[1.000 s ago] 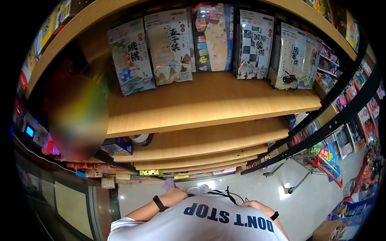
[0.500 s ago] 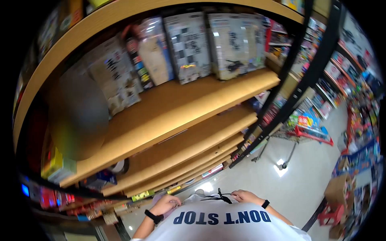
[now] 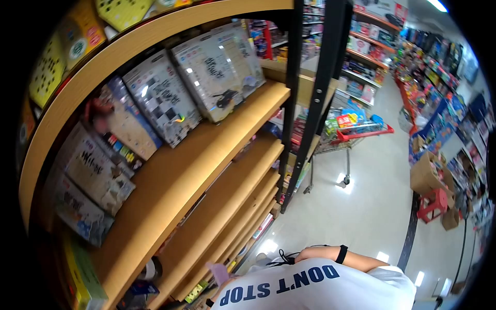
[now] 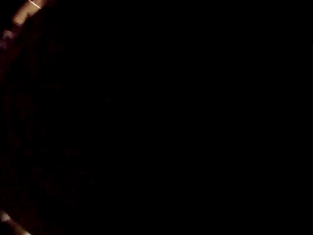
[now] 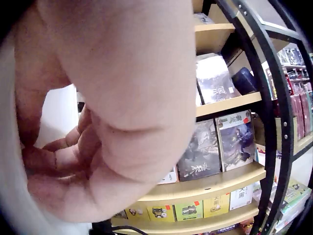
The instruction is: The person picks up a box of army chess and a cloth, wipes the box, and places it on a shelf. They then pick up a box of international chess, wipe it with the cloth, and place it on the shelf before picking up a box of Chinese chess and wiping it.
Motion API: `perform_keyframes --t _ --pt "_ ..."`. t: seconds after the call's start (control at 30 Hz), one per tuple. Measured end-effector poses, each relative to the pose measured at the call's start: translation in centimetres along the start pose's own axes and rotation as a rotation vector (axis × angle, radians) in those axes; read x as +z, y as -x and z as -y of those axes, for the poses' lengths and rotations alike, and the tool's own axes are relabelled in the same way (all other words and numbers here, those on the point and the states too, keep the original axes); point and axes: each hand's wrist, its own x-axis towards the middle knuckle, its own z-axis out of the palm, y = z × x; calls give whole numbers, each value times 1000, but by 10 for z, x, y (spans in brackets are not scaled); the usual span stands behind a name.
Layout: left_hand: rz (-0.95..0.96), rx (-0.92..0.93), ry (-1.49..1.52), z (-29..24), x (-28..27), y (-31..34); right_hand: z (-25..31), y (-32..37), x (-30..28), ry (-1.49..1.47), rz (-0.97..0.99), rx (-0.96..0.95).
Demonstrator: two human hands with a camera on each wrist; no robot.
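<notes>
Shirt (image 3: 279,289) with dark lettering fills the bottom of the head view. My right hand (image 3: 316,252) rests against its front near black cords (image 3: 283,258), a black band on the wrist. In the right wrist view that hand (image 5: 117,112) has loosely curled fingers beside white cloth, and nothing shows in its grasp. My left hand is mostly hidden behind the shirt, near a purplish item (image 3: 219,273); the left wrist view is almost wholly dark. Boxed board games, a checkered one (image 3: 164,98) among them, lean on the upper wooden shelf (image 3: 191,155).
Black metal posts (image 3: 321,67) stand at the shelf's right end. Beyond them are a shopping cart (image 3: 356,133) with goods, a red stool (image 3: 432,204) and a cardboard box (image 3: 428,173) on the shiny floor. Lower shelves (image 3: 227,183) hold small boxes.
The head view has turned right, so the games shifted left and more aisle, cart and floor show. The left hand has gone mostly out of sight; the right hand stays at the shirt.
</notes>
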Motion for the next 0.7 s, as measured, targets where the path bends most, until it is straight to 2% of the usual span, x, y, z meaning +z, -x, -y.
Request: perform_keyframes --t 0.1,0.13,0.23,0.27,0.37,0.4,0.5,0.53,0.63,0.7 --pt "70 31 -45 3 -10 -17 -29 -6 24 27 -29 -35" --pt "94 43 -62 3 -11 -23 -14 -2 25 106 -14 -32" --pt "160 77 -103 0 -15 -37 24 13 28 271 -40 150" --pt "182 91 -117 -2 -14 -41 20 15 33 230 -40 156" --pt "235 122 -148 -9 -8 -52 -11 33 55 -32 -208 90" --pt "250 133 -154 -13 -5 -56 -13 41 58 -217 -204 148" --pt "291 163 -176 -25 9 -66 -22 67 63 -235 -159 150" --pt "303 171 -186 -29 18 -69 -25 75 67 -224 -209 101" --pt "336 187 -199 -46 38 -78 -33 105 66 27 -248 122" --pt "356 199 -213 -61 57 -85 -40 128 73 -47 -267 198"
